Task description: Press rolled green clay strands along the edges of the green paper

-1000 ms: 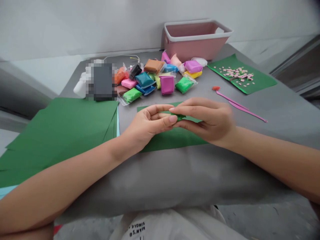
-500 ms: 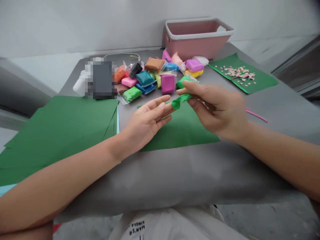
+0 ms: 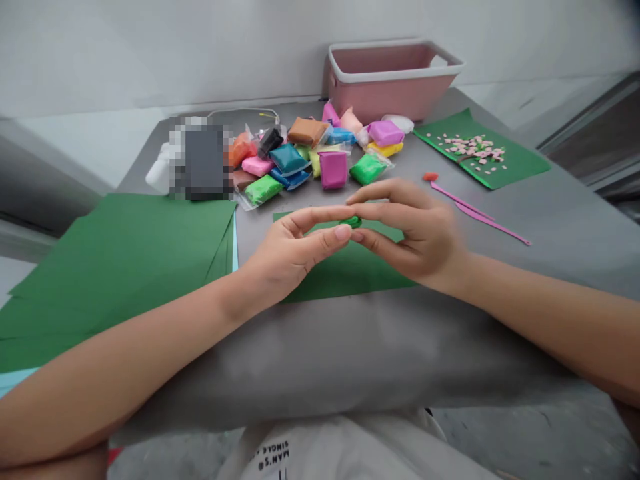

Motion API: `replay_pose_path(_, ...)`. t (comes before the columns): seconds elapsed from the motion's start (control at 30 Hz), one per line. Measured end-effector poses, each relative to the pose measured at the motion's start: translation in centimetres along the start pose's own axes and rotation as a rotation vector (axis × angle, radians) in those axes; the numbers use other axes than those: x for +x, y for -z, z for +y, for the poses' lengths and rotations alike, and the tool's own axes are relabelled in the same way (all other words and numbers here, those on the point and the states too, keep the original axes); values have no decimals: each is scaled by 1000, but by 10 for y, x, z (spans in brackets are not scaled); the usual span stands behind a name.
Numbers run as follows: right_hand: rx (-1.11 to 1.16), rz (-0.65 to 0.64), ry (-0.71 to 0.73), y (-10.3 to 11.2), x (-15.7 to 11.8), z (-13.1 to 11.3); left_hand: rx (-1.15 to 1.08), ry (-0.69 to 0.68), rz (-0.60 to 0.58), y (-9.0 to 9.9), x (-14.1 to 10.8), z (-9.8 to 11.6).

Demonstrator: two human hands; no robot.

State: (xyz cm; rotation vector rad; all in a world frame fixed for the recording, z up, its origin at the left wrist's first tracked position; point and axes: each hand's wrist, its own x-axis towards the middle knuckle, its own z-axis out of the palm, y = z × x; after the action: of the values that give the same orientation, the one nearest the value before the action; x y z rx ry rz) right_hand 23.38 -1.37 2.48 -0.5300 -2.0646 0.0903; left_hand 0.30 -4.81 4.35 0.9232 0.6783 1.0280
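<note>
A small lump of bright green clay [image 3: 351,221] sits between the fingertips of both hands. My left hand [image 3: 295,250] pinches it from the left with thumb and index finger. From the right, the thumb and fingers of my right hand [image 3: 420,233] close on the same lump, hiding part of it. Under the hands lies a dark green sheet [image 3: 345,270] on the grey table [image 3: 320,360]. Beyond them is a pile of clay packets in many colours, with a magenta packet [image 3: 333,169] and a bright green packet [image 3: 369,168] nearest.
Green sheets [image 3: 125,260] are stacked at the left. A pink bin [image 3: 395,93] stands at the back. At the right are a green card with a blossom tree [image 3: 520,150] and pink tools [image 3: 493,223], with a red bit [image 3: 431,177] beside them. A dark, pixelated object [image 3: 205,160] is behind the stack.
The stretched green clay is now a compact lump. My right hand has moved slightly left and down, and my left fingers have closed on the clay. The pink tools and red bit show more fully.
</note>
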Motion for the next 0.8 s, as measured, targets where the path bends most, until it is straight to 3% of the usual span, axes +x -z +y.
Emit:
replay_pose_path(0.23, 67, -55, -17, 5, -1, -4, -19, 127, 67, -1, 1, 6)
replay_pose_path(0.4, 66, -46, 31, 7, 4, -8, 60, 111, 79, -1, 0, 3)
replay_pose_path(0.57, -21, 22, -149, 11, 6, 0, 57, 77, 211, -3, 1, 1)
replay_pose_path(0.73, -5, 229, -325, 16, 7, 21, 7, 112, 345, -12, 1, 8)
replay_pose_path(0.8, -2, 253, -335, 16, 8, 24, -38, 122, 349, -15, 0, 10)
